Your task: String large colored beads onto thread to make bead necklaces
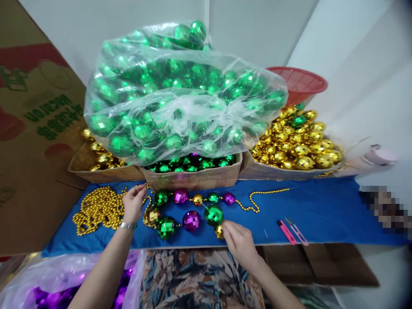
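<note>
My left hand (133, 205) is closed in a pinch at the end of a gold bead chain (148, 201), which hangs beside a large gold ball (152, 217). My right hand (240, 242) has its fingers pressed together beside a large green ball (213, 214) and a small gold ball (219, 231); what they pinch is hidden. Between the hands lie a green ball (166, 228) and a purple ball (191, 220). Behind these runs a strung row of faceted balls, with a purple one (180, 196) and a small green one (213, 198), ending in gold beads (254, 209).
A heap of gold bead chains (98, 210) lies left on the blue cloth (322, 210). A pink cutter (286, 232) and thread snips (298, 231) lie right. Behind stand a bag of green balls (180, 107) and a box of gold balls (296, 141). A large carton (32, 128) walls the left.
</note>
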Tool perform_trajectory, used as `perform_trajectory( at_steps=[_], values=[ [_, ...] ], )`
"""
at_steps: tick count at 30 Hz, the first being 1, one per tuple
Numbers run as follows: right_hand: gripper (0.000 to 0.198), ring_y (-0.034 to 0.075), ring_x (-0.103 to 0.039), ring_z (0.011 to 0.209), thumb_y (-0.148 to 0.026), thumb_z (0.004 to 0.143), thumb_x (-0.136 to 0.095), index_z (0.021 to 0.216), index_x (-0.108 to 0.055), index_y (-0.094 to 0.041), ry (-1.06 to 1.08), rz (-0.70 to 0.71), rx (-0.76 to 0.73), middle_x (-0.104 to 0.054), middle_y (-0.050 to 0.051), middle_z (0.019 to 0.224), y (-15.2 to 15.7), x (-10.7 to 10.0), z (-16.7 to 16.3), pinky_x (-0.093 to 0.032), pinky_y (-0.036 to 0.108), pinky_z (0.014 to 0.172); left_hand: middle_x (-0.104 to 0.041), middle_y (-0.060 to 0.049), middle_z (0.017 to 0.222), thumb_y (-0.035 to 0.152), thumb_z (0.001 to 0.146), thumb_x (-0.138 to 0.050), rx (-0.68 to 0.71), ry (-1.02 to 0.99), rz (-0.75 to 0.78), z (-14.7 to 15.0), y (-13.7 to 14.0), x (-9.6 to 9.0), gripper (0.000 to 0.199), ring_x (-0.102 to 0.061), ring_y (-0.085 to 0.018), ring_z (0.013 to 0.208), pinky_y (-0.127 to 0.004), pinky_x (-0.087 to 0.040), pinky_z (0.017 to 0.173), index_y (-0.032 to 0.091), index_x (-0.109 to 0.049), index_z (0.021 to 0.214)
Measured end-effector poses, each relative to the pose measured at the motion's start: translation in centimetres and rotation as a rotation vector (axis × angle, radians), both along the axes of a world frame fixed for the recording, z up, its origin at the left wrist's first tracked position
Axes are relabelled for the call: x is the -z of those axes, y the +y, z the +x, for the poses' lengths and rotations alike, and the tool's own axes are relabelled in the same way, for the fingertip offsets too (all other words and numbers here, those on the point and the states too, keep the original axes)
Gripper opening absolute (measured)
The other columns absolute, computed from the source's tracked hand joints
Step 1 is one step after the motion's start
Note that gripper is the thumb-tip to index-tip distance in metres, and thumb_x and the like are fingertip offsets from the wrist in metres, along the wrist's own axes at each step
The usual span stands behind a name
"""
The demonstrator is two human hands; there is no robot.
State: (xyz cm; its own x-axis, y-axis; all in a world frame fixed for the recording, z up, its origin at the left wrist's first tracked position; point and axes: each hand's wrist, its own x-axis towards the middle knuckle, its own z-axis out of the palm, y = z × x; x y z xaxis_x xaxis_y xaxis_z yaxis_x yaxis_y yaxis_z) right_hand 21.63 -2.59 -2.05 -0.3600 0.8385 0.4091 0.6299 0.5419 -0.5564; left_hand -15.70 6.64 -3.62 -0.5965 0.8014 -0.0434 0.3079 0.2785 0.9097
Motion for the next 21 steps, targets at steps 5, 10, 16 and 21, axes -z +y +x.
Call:
perform_trajectory(
  at_steps=[5,10,16,21],
  values=[
    [0.025,0.015,-0.059,0.065,-0.016,0.098,-0.033,0.091,-0.057,-0.018,-0.055,0.001,-0.065,-0.063,0.003,0.070,0.1,-0.3,-0.9,-0.038,0.026,0.063,-0.066,-0.004,0.077,0.034,0.068,-0.074,0.202,-0.726,0.087,7.2,-3.6,-3.4,0.035,-0.062,-0.013,0.069,-0.025,-0.053,0.065,0.015,-0.067,0.095],
    [0.027,0.015,-0.056,0.062,-0.018,0.098,-0.033,0.085,-0.057,-0.019,-0.157,0.014,-0.048,-0.060,0.002,0.067,0.1,-0.5,-1.1,-0.034,0.026,0.063,-0.066,-0.003,0.074,0.023,0.063,-0.083,0.282,-1.137,0.049,12.6,-4.7,-5.4,0.029,-0.062,-0.009,0.063,-0.019,-0.054,0.058,0.012,-0.069,0.087],
    [0.026,0.014,-0.056,0.062,-0.018,0.098,-0.034,0.089,-0.058,-0.018,-0.170,0.017,-0.014,-0.061,0.002,0.068,-0.1,-0.3,-0.6,-0.032,0.026,0.062,-0.067,-0.003,0.073,0.022,0.067,-0.082,0.342,-1.198,0.006,14.0,-4.7,-5.7,0.026,-0.063,-0.010,0.063,-0.019,-0.055,0.058,0.012,-0.068,0.087],
    [0.026,0.014,-0.054,0.061,-0.018,0.097,-0.034,0.085,-0.057,-0.019,-0.179,0.001,-0.014,-0.060,0.001,0.066,-0.1,-0.6,-0.4,-0.031,0.026,0.061,-0.067,-0.003,0.073,0.023,0.068,-0.081,0.327,-1.207,-0.006,14.6,-5.0,-5.8,0.024,-0.063,-0.010,0.063,-0.019,-0.055,0.058,0.012,-0.068,0.085]
  ],
)
